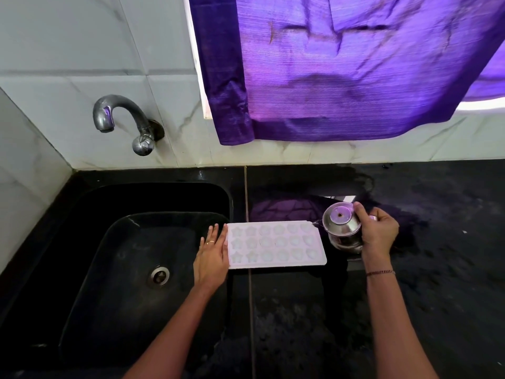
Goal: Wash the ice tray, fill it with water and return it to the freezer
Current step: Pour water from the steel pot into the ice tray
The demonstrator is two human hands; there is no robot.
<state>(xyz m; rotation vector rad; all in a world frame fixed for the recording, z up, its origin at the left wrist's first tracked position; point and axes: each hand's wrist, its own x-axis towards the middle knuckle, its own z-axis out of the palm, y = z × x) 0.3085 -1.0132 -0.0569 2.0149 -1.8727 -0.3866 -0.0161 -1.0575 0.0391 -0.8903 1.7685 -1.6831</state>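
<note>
Head view: a white plastic ice tray (pixel 277 244) with star and round moulds lies flat on the black stone surface (pixel 437 296), just right of the black rectangular sink (pixel 95 269). The left hand (pixel 211 258) rests against the tray's left edge, fingers straight – its grip open, holding nothing. The right hand (pixel 378 232) curls round a small shiny steel lidded pot (pixel 341 228) just beside the tray's right end – grip closed on the pot. A curved steel tap (pixel 120 116) sits above the sink; a purple curtain (pixel 341 64) hangs above the surface
</note>
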